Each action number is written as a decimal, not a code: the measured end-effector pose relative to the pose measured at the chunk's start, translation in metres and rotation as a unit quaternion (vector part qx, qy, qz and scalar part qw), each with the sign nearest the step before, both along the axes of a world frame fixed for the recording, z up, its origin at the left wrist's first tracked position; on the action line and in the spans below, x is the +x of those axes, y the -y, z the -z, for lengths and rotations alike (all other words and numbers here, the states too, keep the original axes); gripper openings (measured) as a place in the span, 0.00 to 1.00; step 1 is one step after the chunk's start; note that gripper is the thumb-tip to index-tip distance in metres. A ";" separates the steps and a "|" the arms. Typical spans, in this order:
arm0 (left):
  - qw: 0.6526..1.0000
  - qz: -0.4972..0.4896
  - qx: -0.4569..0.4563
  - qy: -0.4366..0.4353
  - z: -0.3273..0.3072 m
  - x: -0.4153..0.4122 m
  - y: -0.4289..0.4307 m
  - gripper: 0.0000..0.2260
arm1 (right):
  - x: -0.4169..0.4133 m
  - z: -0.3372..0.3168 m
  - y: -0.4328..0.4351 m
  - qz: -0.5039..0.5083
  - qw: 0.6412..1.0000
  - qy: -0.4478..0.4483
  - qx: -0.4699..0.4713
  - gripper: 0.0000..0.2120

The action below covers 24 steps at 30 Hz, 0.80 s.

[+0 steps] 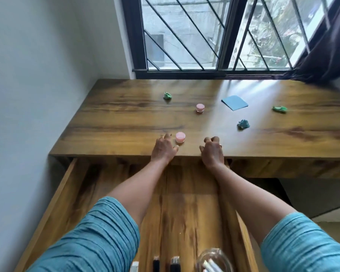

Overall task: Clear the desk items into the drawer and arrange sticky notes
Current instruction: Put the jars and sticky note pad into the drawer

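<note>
Both my hands rest at the front edge of the wooden desk [126, 114]. My left hand [164, 149] lies just left of a small pink jar [180, 137], fingers spread, holding nothing. My right hand [212, 151] is to the jar's right, fingers curled and apart, empty. A second pink jar [200, 108] stands farther back. A blue sticky note pad [234, 102] lies at the back right. Crumpled notes lie scattered: a green one [167, 95] at the back, another green one [279, 109] at the right, a blue one [243, 124] nearer. The drawer [82, 193] is pulled out under my arms.
Inside the drawer near me stand a clear glass jar [214, 260] holding pale sticks and some small dark items [166, 264]. A white wall runs along the left. A barred window [204, 36] and a dark curtain [330, 46] are behind the desk.
</note>
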<state>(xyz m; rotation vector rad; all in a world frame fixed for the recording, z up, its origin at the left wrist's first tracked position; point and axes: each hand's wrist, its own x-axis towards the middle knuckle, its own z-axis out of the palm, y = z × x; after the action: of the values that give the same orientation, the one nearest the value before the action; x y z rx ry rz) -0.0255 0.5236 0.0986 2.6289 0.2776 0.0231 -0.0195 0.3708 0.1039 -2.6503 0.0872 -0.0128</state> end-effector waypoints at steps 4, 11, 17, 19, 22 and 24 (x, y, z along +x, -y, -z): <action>0.999 0.017 -0.019 -0.033 0.007 0.045 0.017 0.38 | 0.069 0.003 0.004 -0.032 0.999 0.005 -0.030 0.19; 0.995 0.088 -0.017 -0.037 0.032 0.089 0.010 0.28 | 0.167 0.011 -0.011 -0.147 0.984 -0.001 -0.106 0.30; 0.996 0.078 -0.017 0.034 0.050 0.091 0.003 0.21 | 0.227 0.005 -0.018 -0.191 0.959 -0.120 -0.171 0.46; 0.996 0.076 -0.018 0.038 0.049 0.089 0.004 0.22 | 0.235 0.000 -0.020 -0.202 0.947 -0.157 -0.194 0.50; 0.997 0.070 -0.018 0.032 0.047 0.085 0.006 0.23 | 0.238 -0.002 -0.017 -0.206 0.939 -0.179 -0.208 0.47; 0.997 0.057 -0.021 0.042 0.046 0.082 0.007 0.24 | 0.235 -0.002 -0.015 -0.204 0.943 -0.169 -0.203 0.40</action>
<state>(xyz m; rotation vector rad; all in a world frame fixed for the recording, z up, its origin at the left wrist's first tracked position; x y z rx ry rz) 0.0562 0.5167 0.0527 2.5890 0.0980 0.0873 0.2152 0.3854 0.1054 -2.9984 -0.3931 0.6246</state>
